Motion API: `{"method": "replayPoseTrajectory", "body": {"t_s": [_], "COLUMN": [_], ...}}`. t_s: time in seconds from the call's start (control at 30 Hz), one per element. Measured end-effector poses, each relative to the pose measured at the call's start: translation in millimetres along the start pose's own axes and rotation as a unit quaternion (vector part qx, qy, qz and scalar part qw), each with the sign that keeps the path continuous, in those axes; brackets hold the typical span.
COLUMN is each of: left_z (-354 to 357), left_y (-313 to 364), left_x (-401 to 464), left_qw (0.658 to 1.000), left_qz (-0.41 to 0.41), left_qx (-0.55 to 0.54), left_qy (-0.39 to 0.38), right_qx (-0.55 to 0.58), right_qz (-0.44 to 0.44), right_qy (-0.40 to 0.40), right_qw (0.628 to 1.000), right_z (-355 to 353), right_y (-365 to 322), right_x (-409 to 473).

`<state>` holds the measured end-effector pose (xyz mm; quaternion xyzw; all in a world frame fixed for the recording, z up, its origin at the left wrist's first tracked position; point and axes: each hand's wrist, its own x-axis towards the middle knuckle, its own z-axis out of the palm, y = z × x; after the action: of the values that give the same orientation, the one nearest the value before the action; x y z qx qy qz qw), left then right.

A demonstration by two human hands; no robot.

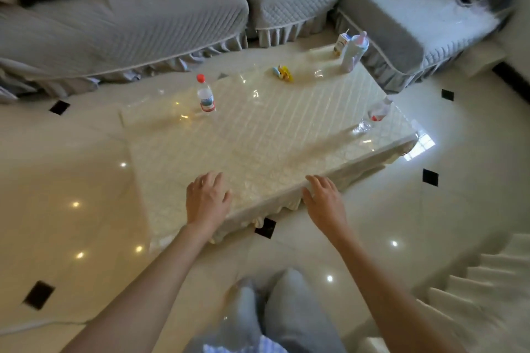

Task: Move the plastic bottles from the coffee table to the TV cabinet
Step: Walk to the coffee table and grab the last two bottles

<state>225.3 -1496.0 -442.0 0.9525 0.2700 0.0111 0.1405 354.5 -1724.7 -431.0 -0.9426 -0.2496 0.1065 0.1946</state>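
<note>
Left hand (pixel 207 198) and right hand (pixel 324 201), both empty with fingers spread, are hovering at the near edge of the desk (pixel 258 152), while 2 plastic bottles are standing farther off: red-capped bottle (pixel 206 97) left, clear bottle (pixel 379 109) right.

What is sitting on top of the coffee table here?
On the coffee table: a red-capped bottle, a second clear bottle, a white bottle beside a small carton, and small toys. Nothing visibly covered.

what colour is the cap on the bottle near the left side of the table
Red; the bottle stands upright with its cap clear in the head view.
</note>
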Motion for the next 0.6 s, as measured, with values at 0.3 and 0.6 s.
{"method": "replayPoseTrajectory", "body": {"t_s": [0.3, 0.6], "left_z": [19.0, 52.0], "left_y": [-19.4, -39.1], "left_x": [117.4, 244.8], "left_qw": [0.995, 0.977], "left_qz": [-0.1, -0.203], "left_qx": [-0.027, -0.069], "left_qy": [0.004, 0.012], "right_qx": [-0.014, -0.029], "right_qz": [-0.036, -0.066], "right_qy": [-0.065, -0.11], "right_qw": [0.997, 0.991], "right_z": [21.7, 39.4], "right_y": [-8.3, -5.0], "right_x": [134.4, 271.4]}}
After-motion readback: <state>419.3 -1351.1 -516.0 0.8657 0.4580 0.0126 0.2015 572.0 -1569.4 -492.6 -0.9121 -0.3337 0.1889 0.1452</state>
